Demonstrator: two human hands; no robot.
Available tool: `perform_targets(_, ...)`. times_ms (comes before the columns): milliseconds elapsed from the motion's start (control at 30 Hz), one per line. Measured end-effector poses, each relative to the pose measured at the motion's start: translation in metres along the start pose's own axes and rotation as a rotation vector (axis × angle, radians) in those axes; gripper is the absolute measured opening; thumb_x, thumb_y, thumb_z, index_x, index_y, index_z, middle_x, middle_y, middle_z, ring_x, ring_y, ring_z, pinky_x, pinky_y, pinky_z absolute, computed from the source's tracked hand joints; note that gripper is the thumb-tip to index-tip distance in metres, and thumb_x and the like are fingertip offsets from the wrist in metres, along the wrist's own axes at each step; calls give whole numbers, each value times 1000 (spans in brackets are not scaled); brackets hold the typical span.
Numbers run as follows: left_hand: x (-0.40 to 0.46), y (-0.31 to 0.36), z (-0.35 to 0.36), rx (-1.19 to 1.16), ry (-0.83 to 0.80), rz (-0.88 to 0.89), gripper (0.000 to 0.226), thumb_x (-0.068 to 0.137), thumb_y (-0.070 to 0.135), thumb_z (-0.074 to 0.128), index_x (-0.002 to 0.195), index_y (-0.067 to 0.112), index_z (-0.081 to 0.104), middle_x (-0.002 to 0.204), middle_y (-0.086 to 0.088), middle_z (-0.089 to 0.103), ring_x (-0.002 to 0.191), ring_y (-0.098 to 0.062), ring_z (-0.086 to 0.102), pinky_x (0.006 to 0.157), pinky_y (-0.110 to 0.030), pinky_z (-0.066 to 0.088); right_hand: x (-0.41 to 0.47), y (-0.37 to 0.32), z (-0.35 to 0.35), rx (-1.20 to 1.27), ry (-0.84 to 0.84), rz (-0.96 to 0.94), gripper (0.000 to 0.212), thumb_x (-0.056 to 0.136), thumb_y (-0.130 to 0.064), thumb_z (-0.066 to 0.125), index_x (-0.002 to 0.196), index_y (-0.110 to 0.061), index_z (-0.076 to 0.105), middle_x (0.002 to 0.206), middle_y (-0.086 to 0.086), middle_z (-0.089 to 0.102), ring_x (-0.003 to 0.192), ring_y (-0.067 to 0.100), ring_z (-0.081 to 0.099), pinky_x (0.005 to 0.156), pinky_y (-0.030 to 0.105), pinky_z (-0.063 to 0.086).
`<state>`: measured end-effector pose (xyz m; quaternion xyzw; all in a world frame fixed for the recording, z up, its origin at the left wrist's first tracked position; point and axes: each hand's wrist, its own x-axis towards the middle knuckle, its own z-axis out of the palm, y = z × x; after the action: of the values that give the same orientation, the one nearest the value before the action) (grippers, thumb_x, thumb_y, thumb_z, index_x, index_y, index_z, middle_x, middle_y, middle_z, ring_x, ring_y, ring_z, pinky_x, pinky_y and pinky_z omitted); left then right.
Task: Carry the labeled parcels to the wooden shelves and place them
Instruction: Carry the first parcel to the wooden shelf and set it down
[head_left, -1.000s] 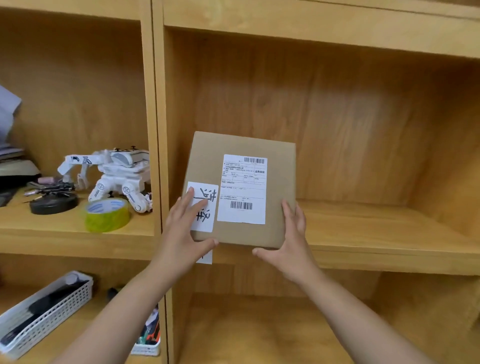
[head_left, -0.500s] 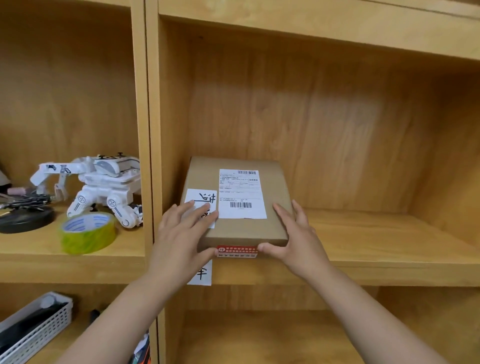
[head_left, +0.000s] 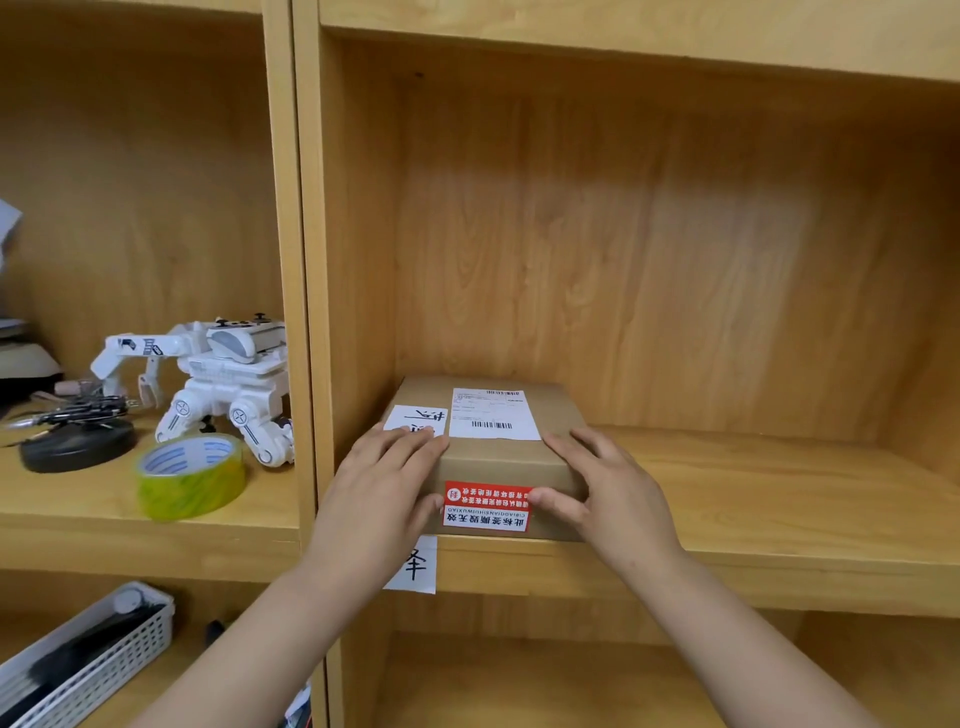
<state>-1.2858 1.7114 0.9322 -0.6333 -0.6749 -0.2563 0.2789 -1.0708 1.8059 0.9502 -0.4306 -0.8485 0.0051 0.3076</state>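
The parcel (head_left: 498, 457) lies flat on the shelf board (head_left: 753, 499), tucked into the left corner of the compartment, its left side against the upright (head_left: 311, 312) and its near face about level with the board's front edge. My left hand (head_left: 379, 499) lies over the parcel's near left corner, fingers together on top and covering part of a handwritten note (head_left: 418, 420), thumb pressed on the near face beside the red sticker (head_left: 485, 506). My right hand (head_left: 605, 488) grips the near right corner the same way: fingers spread a little on the top, thumb on the near face touching the sticker's right end. A shipping label (head_left: 491, 414) sits on the parcel's top, just beyond my fingertips. Below the parcel, a paper slip (head_left: 415, 564) hangs on the board's front edge, partly behind my left wrist. Left of the upright, in the next compartment, stand a white toy robot (head_left: 218, 384) and a tape roll (head_left: 189, 475).
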Motion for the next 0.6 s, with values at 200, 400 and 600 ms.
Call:
perform_targets(200,6,-2,3,31,-21,-48,59,73,31,73,127,20,52,126,0,61,120,-22,52,103,-39,38,9,-6,10,23,3,19,61,79,-56,60,135,-37,45,146,-6,39,134,18,37,101,32,39)
perform_targets(400,14,-4,9,28,-34,-95,59,77,26,69,132,19,48,132,-1,57,126,-23,47,106,-38,35,22,-10,15,0,-22,34,60,80,-55,58,135,-35,45,146,-1,41,133,25,38,105,35,33)
perform_targets(600,21,-6,15,-4,-30,-115,59,80,24,66,135,20,43,137,-1,52,131,-22,40,110,-37,27,30,-12,20,-13,-21,53,59,81,-55,58,135,-34,44,146,-1,41,133,26,39,104,36,33)
